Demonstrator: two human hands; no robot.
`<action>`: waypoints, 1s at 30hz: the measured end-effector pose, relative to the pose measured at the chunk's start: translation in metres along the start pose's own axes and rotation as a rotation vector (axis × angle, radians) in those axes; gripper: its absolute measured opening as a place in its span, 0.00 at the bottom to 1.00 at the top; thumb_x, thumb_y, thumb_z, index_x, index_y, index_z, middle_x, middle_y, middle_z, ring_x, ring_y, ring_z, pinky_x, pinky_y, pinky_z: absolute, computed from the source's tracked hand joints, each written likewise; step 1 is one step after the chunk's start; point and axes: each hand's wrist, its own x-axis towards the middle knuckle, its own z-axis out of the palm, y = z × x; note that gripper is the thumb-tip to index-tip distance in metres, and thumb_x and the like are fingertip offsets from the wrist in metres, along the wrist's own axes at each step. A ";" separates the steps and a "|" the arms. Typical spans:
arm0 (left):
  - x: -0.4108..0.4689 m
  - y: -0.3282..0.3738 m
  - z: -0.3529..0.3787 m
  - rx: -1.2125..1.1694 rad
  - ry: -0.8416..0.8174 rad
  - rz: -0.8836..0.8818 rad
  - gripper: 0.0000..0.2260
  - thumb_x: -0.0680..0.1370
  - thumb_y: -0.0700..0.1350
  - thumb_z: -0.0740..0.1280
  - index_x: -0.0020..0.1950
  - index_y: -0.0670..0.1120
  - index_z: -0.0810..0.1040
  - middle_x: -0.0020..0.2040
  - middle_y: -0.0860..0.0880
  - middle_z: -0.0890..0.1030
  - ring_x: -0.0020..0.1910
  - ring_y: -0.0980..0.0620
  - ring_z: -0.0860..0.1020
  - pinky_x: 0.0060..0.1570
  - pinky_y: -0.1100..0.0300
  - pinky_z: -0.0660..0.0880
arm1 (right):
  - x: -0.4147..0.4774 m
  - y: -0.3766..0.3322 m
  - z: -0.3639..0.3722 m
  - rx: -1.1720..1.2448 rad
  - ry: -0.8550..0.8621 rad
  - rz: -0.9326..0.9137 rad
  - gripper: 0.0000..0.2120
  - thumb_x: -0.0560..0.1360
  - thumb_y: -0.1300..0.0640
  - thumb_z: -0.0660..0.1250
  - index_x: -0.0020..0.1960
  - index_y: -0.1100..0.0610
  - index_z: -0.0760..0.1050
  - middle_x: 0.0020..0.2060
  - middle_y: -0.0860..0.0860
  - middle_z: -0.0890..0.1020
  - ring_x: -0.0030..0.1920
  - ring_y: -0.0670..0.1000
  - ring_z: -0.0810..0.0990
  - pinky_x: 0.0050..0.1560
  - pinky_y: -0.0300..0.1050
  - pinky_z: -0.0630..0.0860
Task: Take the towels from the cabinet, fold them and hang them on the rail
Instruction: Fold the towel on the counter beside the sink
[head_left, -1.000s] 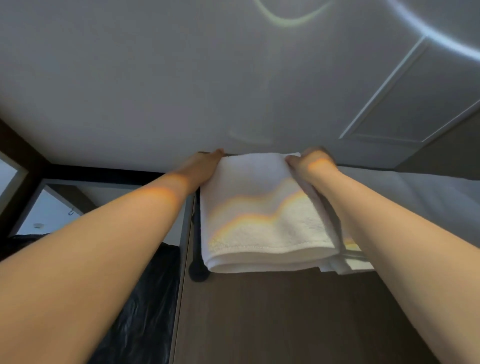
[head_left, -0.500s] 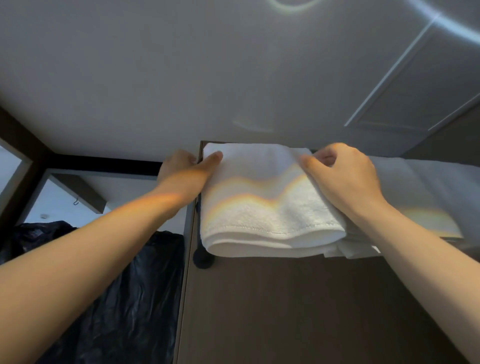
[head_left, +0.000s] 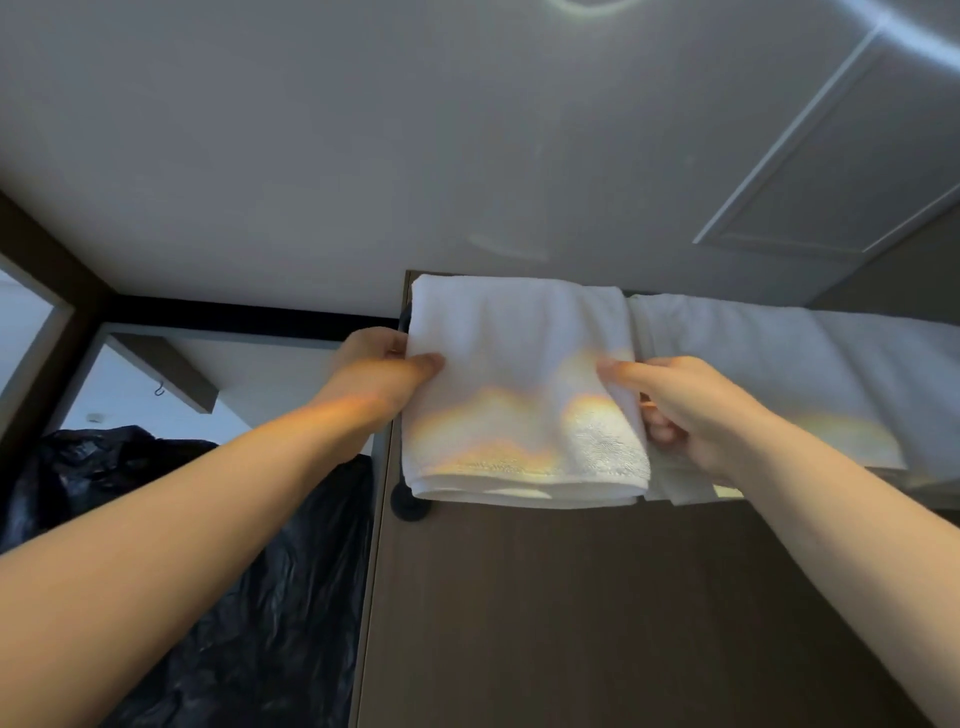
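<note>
Up over the rail (head_left: 410, 506), draped and folded: white towel (head_left: 524, 395), left edge pinched by left hand (head_left: 384, 369), right edge clamped in curled fingers of right hand (head_left: 691, 410). Possible slip off from an uneven tug, or crowding the neighbouring towel (head_left: 779, 374).

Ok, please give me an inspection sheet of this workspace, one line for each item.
Surface: brown wood-grain panel below the towels.
Job's things: white folded terry towel hangs draped, its support hidden; second white towel hangs beside it on the right.
Clutter: crumpled black plastic bag at lower left.
Grippers: left hand pinches the folded towel's left edge; right hand grips its right edge.
Cables: nothing seen.
Surroundings: white ceiling with framed hatch; black round fitting under the folded towel's left corner.
</note>
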 end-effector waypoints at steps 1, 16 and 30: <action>0.004 0.000 0.001 0.005 0.014 0.013 0.04 0.78 0.45 0.68 0.49 0.46 0.79 0.48 0.49 0.82 0.46 0.52 0.81 0.48 0.58 0.78 | 0.004 -0.004 0.001 0.030 0.008 -0.004 0.14 0.75 0.52 0.70 0.37 0.56 0.68 0.22 0.49 0.63 0.23 0.48 0.59 0.27 0.41 0.56; 0.042 0.011 0.014 0.302 0.291 0.167 0.16 0.77 0.49 0.69 0.32 0.49 0.68 0.31 0.55 0.71 0.29 0.60 0.68 0.21 0.71 0.61 | 0.054 -0.014 0.008 -0.170 0.294 -0.337 0.07 0.76 0.55 0.70 0.42 0.58 0.78 0.39 0.54 0.82 0.41 0.55 0.80 0.44 0.47 0.75; -0.006 -0.030 0.004 -0.140 -0.355 -0.204 0.29 0.64 0.66 0.70 0.56 0.48 0.81 0.49 0.53 0.86 0.48 0.55 0.84 0.48 0.58 0.78 | -0.016 0.027 0.006 -0.191 0.029 -0.162 0.12 0.74 0.47 0.70 0.43 0.56 0.79 0.29 0.48 0.77 0.24 0.45 0.73 0.23 0.35 0.65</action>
